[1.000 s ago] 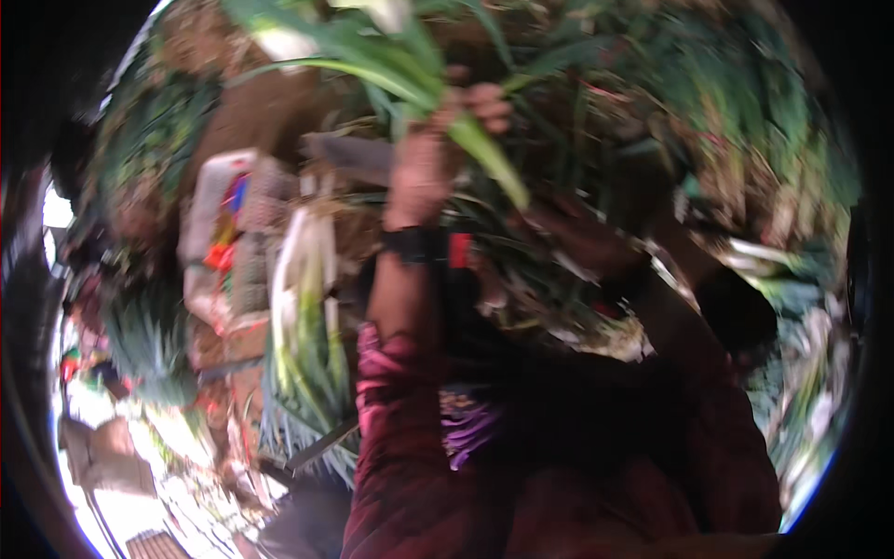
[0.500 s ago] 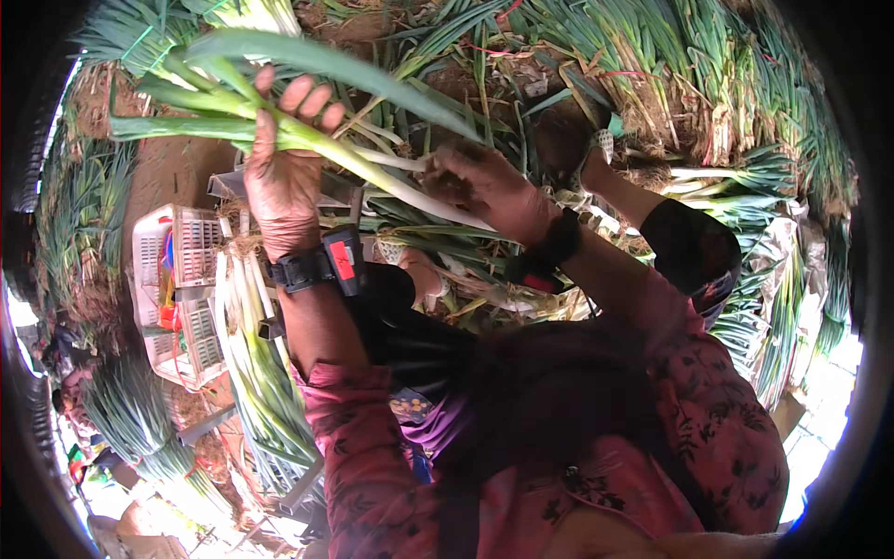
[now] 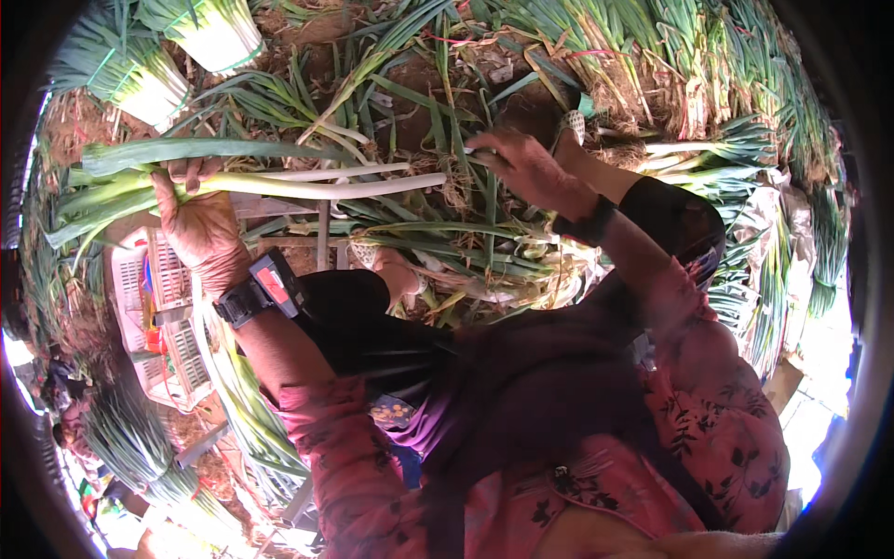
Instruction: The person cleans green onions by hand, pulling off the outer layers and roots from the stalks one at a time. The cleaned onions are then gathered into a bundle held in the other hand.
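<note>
My left hand (image 3: pixel 200 219) is closed around a few green onions (image 3: pixel 354 188), their white stems pointing right and their green leaves sticking out to the left. The stems lie almost level, raised above a heap of loose leaves and onions. Past the white root ends is my right hand (image 3: pixel 540 172), apart from the stems. Its fingers are drawn together near the tips; what they pinch, if anything, is too small to make out. Below my left wrist lies a pile of green onions (image 3: pixel 244 396) with pale stems and green tops.
A white plastic crate (image 3: pixel 140 321) with red items stands at left. Tied bundles of green onions (image 3: pixel 219 37) sit at the far left. More onions (image 3: pixel 624 65) line the far right, and trimmed leaves (image 3: pixel 503 289) litter the ground around my feet.
My left hand has swung left and down, bringing the onions from a slant to nearly level. My right hand has come away from the stems, up and to the right.
</note>
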`<action>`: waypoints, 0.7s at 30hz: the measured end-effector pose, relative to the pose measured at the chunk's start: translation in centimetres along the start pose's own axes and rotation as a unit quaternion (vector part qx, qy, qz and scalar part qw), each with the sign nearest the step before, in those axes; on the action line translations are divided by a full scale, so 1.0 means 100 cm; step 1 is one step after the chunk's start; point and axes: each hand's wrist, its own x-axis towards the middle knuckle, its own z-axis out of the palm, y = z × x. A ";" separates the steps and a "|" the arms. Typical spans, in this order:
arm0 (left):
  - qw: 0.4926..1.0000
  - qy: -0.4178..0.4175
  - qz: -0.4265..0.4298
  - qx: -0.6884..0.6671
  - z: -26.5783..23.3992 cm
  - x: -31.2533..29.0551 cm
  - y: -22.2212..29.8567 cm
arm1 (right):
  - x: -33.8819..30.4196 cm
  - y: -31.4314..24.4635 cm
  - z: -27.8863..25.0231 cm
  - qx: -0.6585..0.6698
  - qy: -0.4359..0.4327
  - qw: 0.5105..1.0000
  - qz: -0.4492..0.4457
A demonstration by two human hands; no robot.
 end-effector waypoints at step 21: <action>0.955 0.220 -0.049 0.192 -0.003 0.005 -0.049 | 0.002 0.004 0.022 0.180 -0.075 0.981 0.016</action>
